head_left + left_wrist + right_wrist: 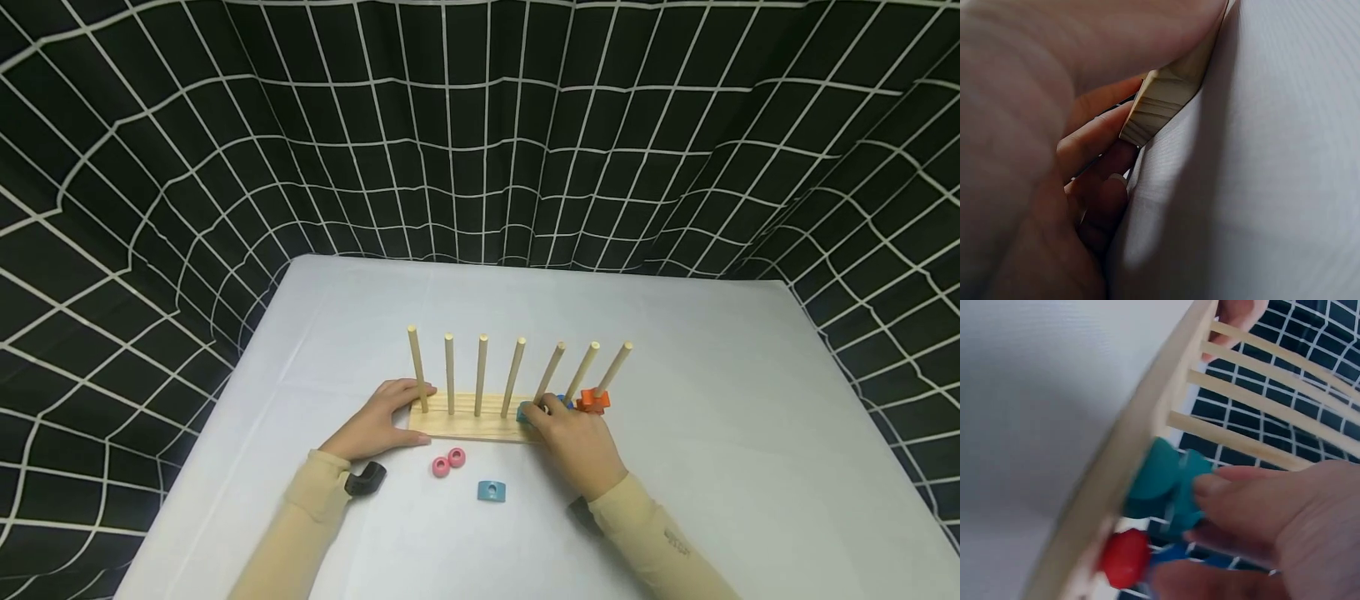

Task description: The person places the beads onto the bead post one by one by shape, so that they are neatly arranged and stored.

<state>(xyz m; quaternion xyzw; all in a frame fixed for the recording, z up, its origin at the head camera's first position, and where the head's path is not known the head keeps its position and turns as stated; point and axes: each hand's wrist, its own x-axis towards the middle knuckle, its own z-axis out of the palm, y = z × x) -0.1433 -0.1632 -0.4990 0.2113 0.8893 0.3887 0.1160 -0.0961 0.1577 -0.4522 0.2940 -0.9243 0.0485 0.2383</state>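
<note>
A wooden peg board (pixel 472 427) with several upright pegs stands on the table. My left hand (pixel 372 423) grips its left end, thumb along the front edge and fingers behind; the left wrist view shows the board's end grain (pixel 1160 103) between them. At the fifth peg from the left, my right hand (pixel 581 446) pinches a teal block (pixel 1191 487) between thumb and fingers. Another teal block (pixel 1155 469) sits below it against the board. Beside them are a blue piece (pixel 564 402) and orange-red pieces (pixel 594 401) at the last two pegs, partly hidden by my hand.
Two pink beads (pixel 448 462) lie in front of the board, near my left thumb. A loose teal block (pixel 492 491) with a hole lies nearer to me. Tall pegs (pixel 481 375) rise left of my right hand. Black gridded cloth (pixel 487 167) surrounds the white table.
</note>
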